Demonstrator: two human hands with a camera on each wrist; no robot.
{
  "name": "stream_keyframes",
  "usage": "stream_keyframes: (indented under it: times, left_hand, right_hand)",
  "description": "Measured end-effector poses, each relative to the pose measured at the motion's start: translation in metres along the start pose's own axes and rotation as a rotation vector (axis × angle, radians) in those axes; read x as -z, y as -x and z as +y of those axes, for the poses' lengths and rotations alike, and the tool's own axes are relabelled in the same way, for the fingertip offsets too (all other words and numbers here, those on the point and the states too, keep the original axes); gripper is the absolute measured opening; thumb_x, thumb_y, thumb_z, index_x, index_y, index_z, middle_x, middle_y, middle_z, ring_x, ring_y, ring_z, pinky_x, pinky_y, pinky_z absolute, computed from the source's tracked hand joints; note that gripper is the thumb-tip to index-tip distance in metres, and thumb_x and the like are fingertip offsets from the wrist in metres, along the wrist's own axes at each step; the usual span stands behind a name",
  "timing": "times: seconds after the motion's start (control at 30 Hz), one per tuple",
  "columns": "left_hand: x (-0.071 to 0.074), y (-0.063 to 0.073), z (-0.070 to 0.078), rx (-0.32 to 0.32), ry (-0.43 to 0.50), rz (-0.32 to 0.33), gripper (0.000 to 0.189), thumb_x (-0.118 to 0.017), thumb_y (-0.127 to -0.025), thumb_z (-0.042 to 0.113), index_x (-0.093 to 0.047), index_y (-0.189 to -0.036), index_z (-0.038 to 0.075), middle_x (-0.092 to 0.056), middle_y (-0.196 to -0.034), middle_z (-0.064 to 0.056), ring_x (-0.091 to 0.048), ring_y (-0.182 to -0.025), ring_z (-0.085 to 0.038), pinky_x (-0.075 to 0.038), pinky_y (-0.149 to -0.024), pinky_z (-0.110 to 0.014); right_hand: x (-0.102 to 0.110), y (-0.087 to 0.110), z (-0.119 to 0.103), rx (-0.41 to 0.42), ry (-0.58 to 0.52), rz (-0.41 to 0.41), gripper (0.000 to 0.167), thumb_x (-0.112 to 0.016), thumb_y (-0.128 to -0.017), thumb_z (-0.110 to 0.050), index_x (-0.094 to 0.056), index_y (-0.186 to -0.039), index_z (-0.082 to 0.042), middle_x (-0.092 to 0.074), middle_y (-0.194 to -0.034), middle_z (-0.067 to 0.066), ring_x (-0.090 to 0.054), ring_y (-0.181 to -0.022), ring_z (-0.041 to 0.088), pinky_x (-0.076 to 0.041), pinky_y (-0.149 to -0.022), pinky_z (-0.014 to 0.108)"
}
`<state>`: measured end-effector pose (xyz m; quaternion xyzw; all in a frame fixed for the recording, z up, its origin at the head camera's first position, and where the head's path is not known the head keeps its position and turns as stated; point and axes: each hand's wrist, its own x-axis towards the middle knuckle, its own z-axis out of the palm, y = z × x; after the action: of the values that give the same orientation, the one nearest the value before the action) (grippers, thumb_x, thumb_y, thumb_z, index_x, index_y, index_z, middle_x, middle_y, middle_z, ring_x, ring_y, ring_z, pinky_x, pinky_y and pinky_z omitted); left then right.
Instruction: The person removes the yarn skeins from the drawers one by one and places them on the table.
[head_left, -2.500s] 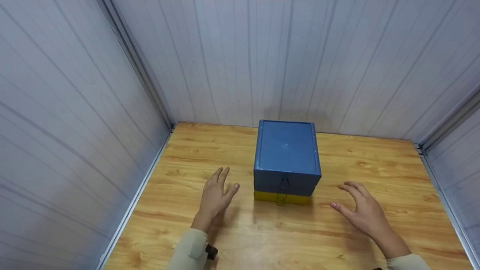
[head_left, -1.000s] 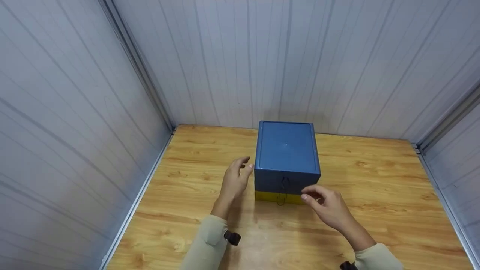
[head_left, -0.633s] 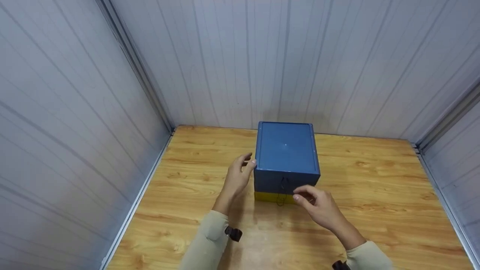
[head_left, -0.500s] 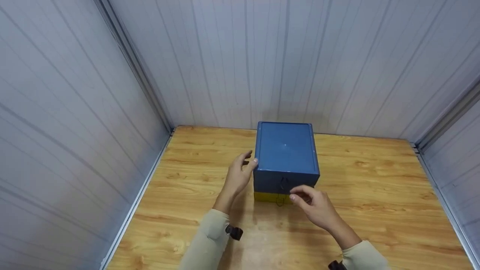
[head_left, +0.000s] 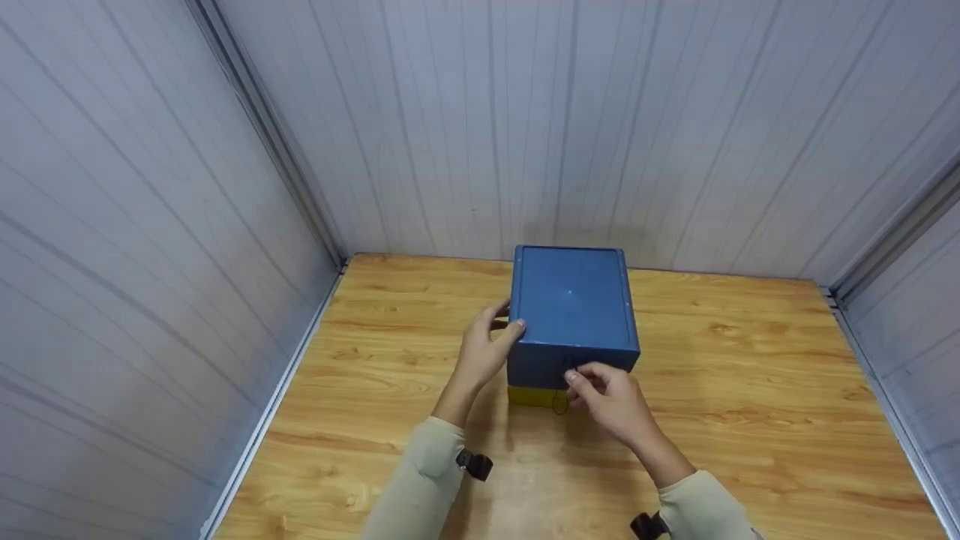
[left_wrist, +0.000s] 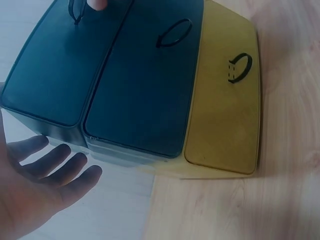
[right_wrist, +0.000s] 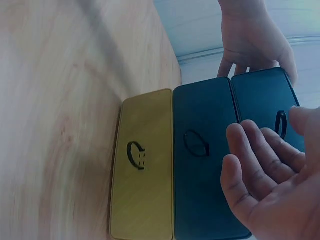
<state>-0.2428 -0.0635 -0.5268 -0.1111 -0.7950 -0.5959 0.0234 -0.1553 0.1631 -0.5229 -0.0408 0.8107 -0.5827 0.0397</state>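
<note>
A small stacked drawer unit (head_left: 571, 300) stands on the table, with two blue drawers (left_wrist: 145, 90) above a yellow bottom one (left_wrist: 220, 115). Each drawer front carries a black loop pull. At the unit's left side is my left hand (head_left: 481, 356). Its thumb overlaps the front left top corner, and its long fingers extend loosely along the side wall. My right hand (head_left: 613, 405) is in front of the top drawer. In the right wrist view its thumb and fingers stand apart on either side of the top loop pull (right_wrist: 281, 125), not visibly pinching it.
The wood-grain table (head_left: 360, 442) is enclosed by white panel walls (head_left: 435, 135) at the back and both sides. The unit stands a short way in front of the back wall. Dark wrist cameras (head_left: 475, 465) are worn at both sleeves.
From wide apart, both hands have moved in to the unit. My left thumb has come over the top corner, and my right hand has moved left to the top loop pull. The drawers stay closed.
</note>
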Motion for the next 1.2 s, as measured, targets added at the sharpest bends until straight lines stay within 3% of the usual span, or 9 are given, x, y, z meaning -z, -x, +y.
stream_keyframes:
  times: [0.23,0.77,1.0,1.2]
  left_hand:
    - [-0.001,-0.004,0.004,0.056,0.093,0.011,0.067,-0.067,-0.095,0.034,-0.047,-0.154,0.010,-0.060,-0.140,-0.015,-0.064,-0.119,-0.031,-0.056,-0.094,-0.044]
    - [0.003,-0.004,0.008,0.103,0.212,-0.031,0.062,-0.069,-0.095,0.031,-0.050,-0.153,0.020,-0.058,-0.144,-0.014,-0.063,-0.122,-0.030,-0.059,-0.089,-0.041]
    - [0.003,-0.004,0.006,0.109,0.207,-0.042,0.062,-0.068,-0.095,0.031,-0.049,-0.154,0.023,-0.058,-0.142,-0.014,-0.065,-0.117,-0.028,-0.060,-0.083,-0.038]
    - [0.002,-0.003,0.005,0.099,0.188,-0.014,0.062,-0.069,-0.093,0.030,-0.052,-0.152,0.021,-0.062,-0.137,-0.014,-0.067,-0.112,-0.026,-0.058,-0.078,-0.035]
  right_hand:
    - [-0.001,-0.004,-0.007,-0.074,-0.032,-0.010,0.033,-0.065,-0.102,-0.028,-0.068,-0.116,0.002,-0.076,-0.094,0.016,-0.075,-0.082,0.026,-0.058,-0.065,0.035]
    - [-0.001,0.003,-0.010,-0.095,-0.055,-0.045,0.030,-0.065,-0.102,-0.026,-0.068,-0.109,0.003,-0.073,-0.087,0.011,-0.072,-0.078,0.023,-0.060,-0.068,0.038]
    - [-0.004,0.015,-0.007,-0.082,-0.099,-0.070,0.027,-0.065,-0.102,-0.023,-0.068,-0.106,0.003,-0.074,-0.087,0.015,-0.072,-0.077,0.029,-0.060,-0.066,0.038]
    - [-0.009,0.025,-0.005,-0.092,-0.152,-0.068,0.024,-0.065,-0.102,-0.020,-0.067,-0.104,0.003,-0.073,-0.085,0.014,-0.070,-0.073,0.022,-0.058,-0.061,0.034]
